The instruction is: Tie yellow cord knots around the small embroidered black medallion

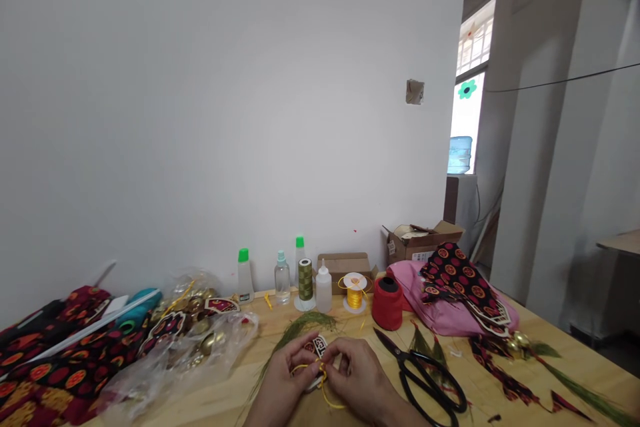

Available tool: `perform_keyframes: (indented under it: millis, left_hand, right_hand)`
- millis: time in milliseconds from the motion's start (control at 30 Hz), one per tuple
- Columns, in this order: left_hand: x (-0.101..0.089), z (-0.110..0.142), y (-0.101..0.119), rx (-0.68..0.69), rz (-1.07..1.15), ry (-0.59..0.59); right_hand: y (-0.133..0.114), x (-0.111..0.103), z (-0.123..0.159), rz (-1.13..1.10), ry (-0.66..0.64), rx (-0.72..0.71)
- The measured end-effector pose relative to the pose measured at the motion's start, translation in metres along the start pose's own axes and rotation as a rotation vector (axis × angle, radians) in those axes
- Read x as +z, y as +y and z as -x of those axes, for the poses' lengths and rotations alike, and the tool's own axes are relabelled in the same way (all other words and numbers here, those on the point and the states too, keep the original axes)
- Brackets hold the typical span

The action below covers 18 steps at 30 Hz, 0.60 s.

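Near the front of the wooden table (273,337), my left hand (287,377) is closed on a small dark patterned fabric piece with white edging (316,345). My right hand (361,370) pinches a thin yellow cord (333,404), which loops between both hands at the piece's lower end. Fingers hide most of the knot area. Beyond my left hand lies a bundle of green threads (305,322). Large black-handled scissors (425,373) lie just right of my right hand, blades pointing away.
Along the wall stand a green thread spool (305,283), a squeeze bottle (323,290), a yellow cord spool (355,297) and a red thread cone (387,303). Plastic bags with brass bells (207,343) and patterned cloth (75,373) lie left. Pink cloth (410,287) and a cardboard box (395,247) are right.
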<state>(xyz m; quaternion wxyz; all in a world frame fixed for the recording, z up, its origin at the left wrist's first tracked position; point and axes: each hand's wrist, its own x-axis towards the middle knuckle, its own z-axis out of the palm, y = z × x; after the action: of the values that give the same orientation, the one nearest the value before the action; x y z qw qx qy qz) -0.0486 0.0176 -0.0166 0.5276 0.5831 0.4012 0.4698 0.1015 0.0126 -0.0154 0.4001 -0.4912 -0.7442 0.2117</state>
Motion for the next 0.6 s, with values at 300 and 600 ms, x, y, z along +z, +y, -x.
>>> perform_keyframes:
  millis: [300, 600]
  left_hand:
    - [0.002, -0.001, 0.003, -0.037, -0.008, 0.023]
    - [0.011, 0.003, 0.009, -0.047, 0.000, -0.014]
  right_hand:
    - [0.006, 0.007, -0.002, -0.115, 0.042, -0.084]
    - [0.009, -0.034, -0.008, -0.885, -0.535, 0.209]
